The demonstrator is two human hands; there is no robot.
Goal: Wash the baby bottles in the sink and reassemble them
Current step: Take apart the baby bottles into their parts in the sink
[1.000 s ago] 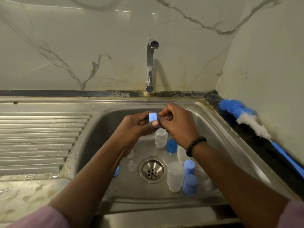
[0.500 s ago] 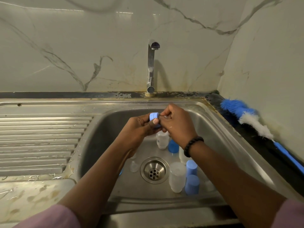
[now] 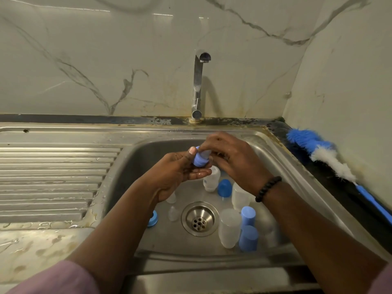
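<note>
A small blue bottle collar (image 3: 200, 160) is held above the sink basin (image 3: 131, 166), roughly over its back half and in front of the tap (image 3: 198, 85). The left hand (image 3: 176, 172) holds it from below and the side, thumb up against its upper edge and fingers curled beneath it, so that grip is clamped on the collar. The right hand (image 3: 231, 160) comes in from the other side with its fingers bent down onto the collar's top; it seems to pinch the collar or a part fitted in it, though the fingertips hide the contact. A dark bead bracelet (image 3: 267, 188) circles the right wrist.

Below the hands, on the basin floor, loose bottle parts lie around the drain (image 3: 199, 218). A small white bottle (image 3: 211, 180) stands just behind the drain, with a domed blue cap (image 3: 224, 187) just beside it. Right of the drain stand a frosted clear bottle body (image 3: 229, 228) and two blue caps (image 3: 248, 215), one nearer the front wall than the other. Left of the drain lie two clear teats (image 3: 172, 213) and a blue ring (image 3: 153, 218), partly hidden by the left forearm.

A ribbed draining board (image 3: 53, 177) lies left of the basin. On the dark worktop (image 3: 331, 179) to the right, a blue and white bottle brush (image 3: 324, 153) lies along the marble wall.
</note>
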